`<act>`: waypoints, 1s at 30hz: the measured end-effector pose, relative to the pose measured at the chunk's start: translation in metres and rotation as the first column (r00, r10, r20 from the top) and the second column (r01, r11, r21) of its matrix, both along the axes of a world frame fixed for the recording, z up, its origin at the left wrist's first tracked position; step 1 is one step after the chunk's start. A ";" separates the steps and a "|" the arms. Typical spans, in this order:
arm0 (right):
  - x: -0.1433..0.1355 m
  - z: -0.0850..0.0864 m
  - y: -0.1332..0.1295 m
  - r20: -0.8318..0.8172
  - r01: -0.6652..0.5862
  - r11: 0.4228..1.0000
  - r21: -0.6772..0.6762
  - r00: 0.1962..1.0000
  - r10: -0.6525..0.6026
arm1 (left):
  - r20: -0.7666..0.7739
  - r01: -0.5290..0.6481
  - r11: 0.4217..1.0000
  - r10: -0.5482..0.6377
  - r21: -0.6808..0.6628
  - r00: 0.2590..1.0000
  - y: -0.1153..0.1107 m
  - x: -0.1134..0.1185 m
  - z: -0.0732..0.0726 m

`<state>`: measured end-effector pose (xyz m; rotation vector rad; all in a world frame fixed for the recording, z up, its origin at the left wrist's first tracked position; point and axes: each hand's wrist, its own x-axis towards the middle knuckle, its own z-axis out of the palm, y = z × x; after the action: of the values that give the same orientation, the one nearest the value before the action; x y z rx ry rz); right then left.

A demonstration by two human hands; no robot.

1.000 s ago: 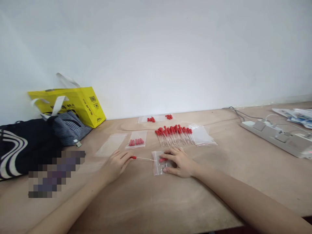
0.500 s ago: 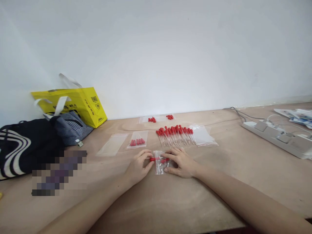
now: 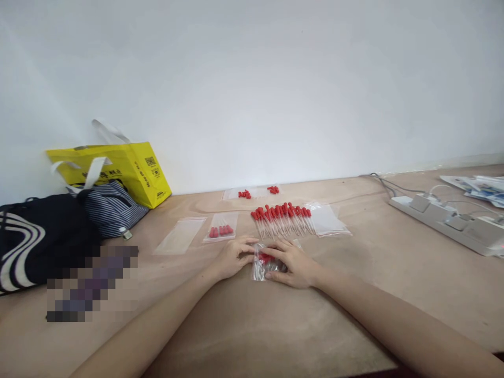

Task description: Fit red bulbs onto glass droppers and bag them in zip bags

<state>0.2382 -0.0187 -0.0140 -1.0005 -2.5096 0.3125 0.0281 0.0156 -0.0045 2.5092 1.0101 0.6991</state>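
Observation:
A small clear zip bag (image 3: 260, 270) lies on the table between my hands, with red rubber bulbs (image 3: 266, 258) showing through its plastic. My right hand (image 3: 293, 264) rests over the bag's right part and presses it down with thumb and fingers. At the bag's left edge are the bent fingers of my left hand (image 3: 232, 259), drawn together; what they pinch is hidden. Just beyond lies a row of droppers (image 3: 283, 218) with red bulbs and thin clear stems. To the left, a filled clear bag (image 3: 222, 226) holds several red bulbs.
A flat clear bag (image 3: 181, 236) lies at left, and a stack of clear bags (image 3: 328, 220) right of the droppers. Loose red bulbs (image 3: 244, 194) lie near the wall. A power strip (image 3: 441, 220) stands right; a yellow bag (image 3: 145, 176) and a black bag (image 3: 47, 239) stand left.
The red bulb that stuck out at the bag's left edge between my left fingers now shows inside the bag. My left hand has shifted slightly right; my right hand stays put.

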 end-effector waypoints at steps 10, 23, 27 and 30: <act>0.003 0.000 0.002 -0.007 -0.021 1.000 -0.010 1.000 0.021 | -0.042 -0.095 0.967 0.108 0.236 0.993 0.001 0.012 -0.006; 0.003 0.003 0.002 0.006 -0.061 0.998 -0.016 0.998 0.061 | -0.015 -0.391 0.919 0.391 -0.042 0.920 0.094 0.030 0.022; 0.003 0.003 0.002 0.002 -0.062 0.998 -0.015 0.998 0.062 | -0.004 -0.595 0.799 0.597 -0.087 0.802 0.111 0.052 0.012; 0.003 0.004 0.001 0.001 -0.060 0.998 -0.018 0.998 0.060 | -0.004 -0.683 0.719 0.688 -0.130 0.725 0.117 0.061 0.009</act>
<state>0.2409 -0.0176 -0.0098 -0.9342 -2.5461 0.3525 0.0892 0.1328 0.0041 1.9509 1.9408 0.8432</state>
